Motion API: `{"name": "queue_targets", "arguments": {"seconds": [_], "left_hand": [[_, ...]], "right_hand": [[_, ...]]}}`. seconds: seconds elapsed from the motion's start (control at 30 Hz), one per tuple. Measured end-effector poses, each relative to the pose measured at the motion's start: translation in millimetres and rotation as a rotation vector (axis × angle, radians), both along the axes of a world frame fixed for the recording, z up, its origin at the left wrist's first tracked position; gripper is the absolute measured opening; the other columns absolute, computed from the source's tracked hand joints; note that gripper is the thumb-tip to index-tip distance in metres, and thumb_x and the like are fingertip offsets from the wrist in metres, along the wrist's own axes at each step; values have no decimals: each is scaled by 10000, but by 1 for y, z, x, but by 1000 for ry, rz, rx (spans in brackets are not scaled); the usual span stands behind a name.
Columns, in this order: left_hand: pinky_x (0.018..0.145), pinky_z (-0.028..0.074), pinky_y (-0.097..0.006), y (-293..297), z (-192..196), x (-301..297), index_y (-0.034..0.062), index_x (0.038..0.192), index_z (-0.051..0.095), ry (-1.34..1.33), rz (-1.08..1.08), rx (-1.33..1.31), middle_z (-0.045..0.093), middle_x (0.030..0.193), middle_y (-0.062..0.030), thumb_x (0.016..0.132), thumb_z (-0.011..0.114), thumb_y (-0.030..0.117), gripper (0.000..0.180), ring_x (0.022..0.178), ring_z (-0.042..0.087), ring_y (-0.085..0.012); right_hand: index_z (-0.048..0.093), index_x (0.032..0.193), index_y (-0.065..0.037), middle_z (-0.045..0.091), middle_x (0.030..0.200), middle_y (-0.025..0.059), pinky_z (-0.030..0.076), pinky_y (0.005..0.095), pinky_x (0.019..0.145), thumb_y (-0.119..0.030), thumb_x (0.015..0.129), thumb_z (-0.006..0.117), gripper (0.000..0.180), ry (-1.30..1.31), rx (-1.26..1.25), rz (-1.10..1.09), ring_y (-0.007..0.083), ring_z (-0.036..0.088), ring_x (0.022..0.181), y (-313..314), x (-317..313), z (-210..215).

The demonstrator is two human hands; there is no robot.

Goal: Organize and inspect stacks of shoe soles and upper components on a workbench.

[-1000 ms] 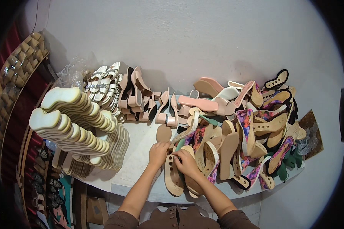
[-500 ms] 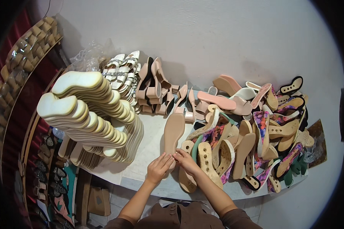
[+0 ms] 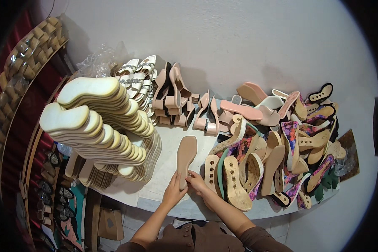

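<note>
A tan insole lies flat on the white table, its toe pointing to twelve o'clock and its heel end toward me at six. My left hand cups that heel end from seven o'clock, fingers curled against its edge. My right hand pinches the same end from four o'clock, fingertips narrow on the rim. At nine o'clock stand leaning stacks of cream soles. At three o'clock spreads a heap of cork wedge soles and floral ones. At twelve o'clock, pink block-heel sandals line the wall, with white strappy sandals at eleven.
</note>
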State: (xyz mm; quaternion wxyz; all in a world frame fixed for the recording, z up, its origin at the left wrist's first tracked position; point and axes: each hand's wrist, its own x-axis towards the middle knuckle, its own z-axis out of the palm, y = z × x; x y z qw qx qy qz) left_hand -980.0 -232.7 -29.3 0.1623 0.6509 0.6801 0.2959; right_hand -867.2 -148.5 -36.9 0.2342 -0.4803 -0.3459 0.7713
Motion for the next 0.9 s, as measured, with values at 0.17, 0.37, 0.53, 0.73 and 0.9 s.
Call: {"name": "queue_targets", "arguments": {"seconds": [0.17,0.37,0.53,0.73,0.9], "left_hand": [[929,420,-407,10,-11,2,-15,1305,347,-42,55,14,354,1330,-257,771,654,216,658,1170,438,-392],[963,379,-431,20,-5,16,34,1319,357,34,40,31,343,1330,-251,742,662,211,677,1190,396,-405],[1009,308,-463,45,42,36,68,1333,363,43,-63,189,305,1355,-241,724,644,195,683,1224,330,-426],[899,397,-426,138,103,87,27,1155,513,-132,-149,394,484,1183,-181,778,585,139,400,1071,483,-369],[807,439,-401,220,130,132,24,1024,569,-166,-238,452,566,989,-153,813,553,155,249,924,553,-340]], "right_hand": [[453,1242,69,568,1126,135,449,268,848,-53,885,493,379,-36,168,110,187,567,983,-2,13,-7],[460,1242,45,598,1030,121,451,265,814,-62,875,499,384,-137,356,154,162,573,922,-8,31,6],[550,1141,8,608,1022,135,476,288,763,-88,850,532,307,-137,628,130,183,594,878,5,66,63],[574,1094,-6,622,939,93,463,261,761,-67,867,525,240,-172,896,-21,147,585,841,72,133,133],[582,1062,12,634,902,123,478,291,737,-81,852,534,235,-306,996,-74,175,612,822,139,201,166]]}}
